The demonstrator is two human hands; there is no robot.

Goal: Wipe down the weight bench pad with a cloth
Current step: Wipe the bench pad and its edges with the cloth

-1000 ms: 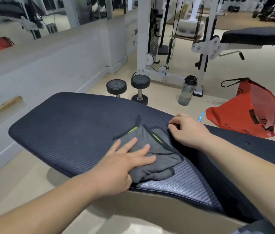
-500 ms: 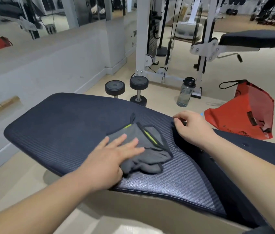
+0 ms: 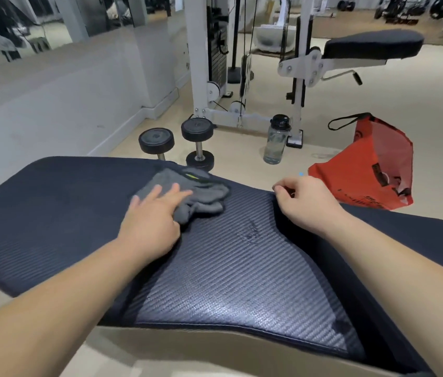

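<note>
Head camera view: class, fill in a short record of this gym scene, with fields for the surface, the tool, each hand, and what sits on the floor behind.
surface: dark weight bench pad, ribbed texture
tool: grey cloth, bunched, lying on the pad near its far edge
left hand: flat, fingers spread on the cloth
right hand: curled at the pad's far edge, apart from the cloth
floor behind: two dumbbells, water bottle, red bag
background: white cable machine
</note>
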